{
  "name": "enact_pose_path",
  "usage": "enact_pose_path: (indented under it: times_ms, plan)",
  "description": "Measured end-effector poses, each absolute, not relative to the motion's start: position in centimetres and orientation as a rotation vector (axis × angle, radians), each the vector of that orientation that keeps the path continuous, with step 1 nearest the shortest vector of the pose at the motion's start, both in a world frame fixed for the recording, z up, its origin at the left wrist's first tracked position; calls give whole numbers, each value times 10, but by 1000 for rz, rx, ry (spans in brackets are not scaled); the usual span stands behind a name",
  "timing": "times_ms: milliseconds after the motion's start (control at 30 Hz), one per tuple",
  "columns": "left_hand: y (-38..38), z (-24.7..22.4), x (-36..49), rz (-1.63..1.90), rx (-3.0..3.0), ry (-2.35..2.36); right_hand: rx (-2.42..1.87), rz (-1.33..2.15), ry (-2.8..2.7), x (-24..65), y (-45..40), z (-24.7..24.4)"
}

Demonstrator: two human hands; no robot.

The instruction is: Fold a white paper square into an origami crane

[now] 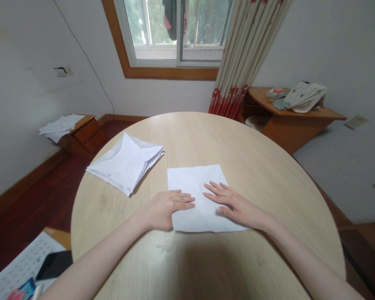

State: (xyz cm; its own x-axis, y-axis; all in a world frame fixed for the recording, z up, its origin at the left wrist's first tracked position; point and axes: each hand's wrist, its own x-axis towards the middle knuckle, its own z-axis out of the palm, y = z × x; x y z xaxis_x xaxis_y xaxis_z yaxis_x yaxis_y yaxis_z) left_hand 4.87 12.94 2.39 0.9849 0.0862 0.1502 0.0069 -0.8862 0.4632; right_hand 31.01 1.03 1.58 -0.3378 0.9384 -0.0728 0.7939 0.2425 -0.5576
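Note:
A white sheet of paper [195, 218] lies flat on the round wooden table in front of me, with faint creases across it. My left hand [171, 206] rests on its left edge, fingers stretched out toward the middle and holding nothing. On the right part of the sheet lies my right hand [228, 202], its fingers spread and its palm down. Farther off to the left sits a stack of folded white papers [128, 160], the top one showing pointed, raised folds.
The round table [284, 212] has a curved edge all around. A phone [54, 264] and a printed sheet [21, 258] lie at the lower left. Low wooden cabinets stand by the walls, one bearing a pale cloth bag [304, 96]. A curtain [240, 58] hangs beside the window.

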Motion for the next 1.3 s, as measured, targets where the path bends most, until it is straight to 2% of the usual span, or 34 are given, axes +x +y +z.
enact_pose_path:
  times_ms: [333, 667, 967, 1300]
  plan:
    - [136, 17, 46, 288, 2352, 235, -1411, 979, -2059, 325, 9, 17]
    - [133, 13, 50, 560, 1921, 790, -1239, 1287, -1313, 332, 6, 14]
    - [130, 11, 54, 713, 1912, 956, -1707, 965, -1259, 314, 13, 22]
    - [129, 11, 62, 754, 2088, 1075, -1739, 789, -1254, 310, 19, 22]
